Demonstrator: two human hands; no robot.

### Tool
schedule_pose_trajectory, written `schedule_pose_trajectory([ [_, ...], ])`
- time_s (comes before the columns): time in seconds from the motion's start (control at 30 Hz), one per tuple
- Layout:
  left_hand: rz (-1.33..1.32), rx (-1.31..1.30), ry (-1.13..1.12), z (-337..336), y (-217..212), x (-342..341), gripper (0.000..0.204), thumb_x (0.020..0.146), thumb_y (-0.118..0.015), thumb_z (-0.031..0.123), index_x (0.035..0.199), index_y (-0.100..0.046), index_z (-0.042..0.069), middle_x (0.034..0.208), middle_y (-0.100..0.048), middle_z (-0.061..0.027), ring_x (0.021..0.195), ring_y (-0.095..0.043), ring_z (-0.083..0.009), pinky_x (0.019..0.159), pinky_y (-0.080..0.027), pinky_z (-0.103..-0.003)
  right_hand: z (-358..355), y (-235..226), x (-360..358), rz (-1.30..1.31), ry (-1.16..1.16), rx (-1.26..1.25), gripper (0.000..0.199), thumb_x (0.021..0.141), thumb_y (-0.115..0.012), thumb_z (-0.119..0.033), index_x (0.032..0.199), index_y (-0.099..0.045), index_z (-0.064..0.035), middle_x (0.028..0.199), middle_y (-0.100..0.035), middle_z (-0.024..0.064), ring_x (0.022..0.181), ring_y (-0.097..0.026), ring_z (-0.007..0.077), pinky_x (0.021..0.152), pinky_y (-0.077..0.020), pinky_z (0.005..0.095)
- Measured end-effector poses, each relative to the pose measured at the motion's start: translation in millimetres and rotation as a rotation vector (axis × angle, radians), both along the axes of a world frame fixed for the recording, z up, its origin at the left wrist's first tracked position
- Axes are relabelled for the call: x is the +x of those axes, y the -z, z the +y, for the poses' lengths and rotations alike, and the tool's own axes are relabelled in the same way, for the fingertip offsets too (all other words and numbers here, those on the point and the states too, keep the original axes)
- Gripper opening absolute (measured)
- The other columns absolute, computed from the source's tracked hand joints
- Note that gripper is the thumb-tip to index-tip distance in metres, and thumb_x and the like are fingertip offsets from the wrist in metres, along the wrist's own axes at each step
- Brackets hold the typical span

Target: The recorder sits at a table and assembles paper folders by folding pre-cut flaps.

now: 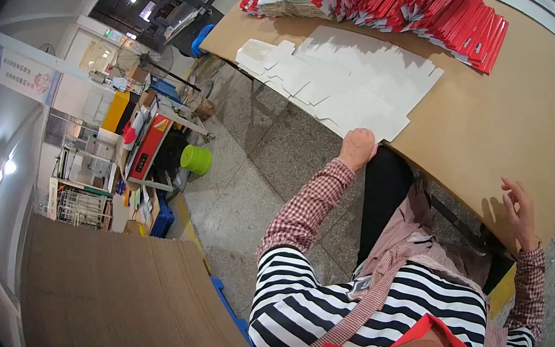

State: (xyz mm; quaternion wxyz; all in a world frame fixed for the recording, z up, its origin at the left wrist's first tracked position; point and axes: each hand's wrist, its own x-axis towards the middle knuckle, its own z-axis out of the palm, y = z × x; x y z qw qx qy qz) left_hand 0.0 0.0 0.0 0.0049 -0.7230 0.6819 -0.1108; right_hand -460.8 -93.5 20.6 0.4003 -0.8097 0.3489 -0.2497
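Fanned flat white cardboard blanks (359,75) with notched edges lie overlapped along the near left side of the brown-topped table (503,134). My left hand (359,148) is closed at their near corner by the table edge, its fingers curled over the cardboard; the fingertips are hidden. My right hand (519,213) hovers over the table's near right part, fingers apart and holding nothing. Across the far side of the table stands a long row of red and white folded card pieces (414,11), packed closely and leaning on one another.
A tall stack of brown cardboard sheets (126,294) rises at the lower left. Beyond the stone floor are a lime green bucket (196,160), a red machine (150,146) and a standing fan (164,69). A blue stool (201,39) sits by the table's far left corner.
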Motion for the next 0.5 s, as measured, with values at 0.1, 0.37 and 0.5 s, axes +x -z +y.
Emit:
schedule_pose_trajectory([
  [0.1, -0.077, 0.035, 0.107, -36.5, -17.5, -1.0, 0.014, 0.076, -0.061, 0.015, 0.085, -0.054, 0.006, 0.080, -0.058, -0.0084, 0.080, -0.060, -0.0253, 0.074, -0.047, -0.036, -31.3, -24.3, 11.1, -0.079, -0.053, -0.120, 0.036, 0.090, -0.053, -0.002, 0.126, -0.055, -0.0077, 0.112, -0.056, 0.0089, 0.075, -0.052, 0.0142, 0.063, -0.0451, 0.0270],
  [0.37, 0.021, -0.052, 0.822, 8.4, -145.2, -191.0, 0.010, 0.070, -0.057, 0.016, 0.076, -0.055, 0.009, 0.068, -0.057, -0.0056, 0.067, -0.058, -0.0201, 0.063, -0.044, -0.033, 46.6, -100.2, 55.1, 0.050, -0.026, -0.867, 0.048, 0.072, -0.071, -0.012, 0.118, -0.061, -0.0098, 0.116, -0.060, 0.0085, 0.113, -0.055, 0.0318, 0.109, -0.0286, 0.0476],
  [0.5, 0.259, 0.110, 0.938, 15.5, -111.6, -264.7, 0.035, 0.069, -0.066, 0.023, 0.098, -0.060, 0.004, 0.086, -0.063, -0.0122, 0.082, -0.061, -0.0243, 0.070, -0.047, -0.037, 57.9, -25.9, -43.8, 0.151, 0.003, -0.563, 0.023, 0.074, -0.069, -0.011, 0.097, -0.068, -0.0076, 0.090, -0.068, 0.0027, 0.115, -0.055, 0.0269, 0.110, -0.0251, 0.0499],
])
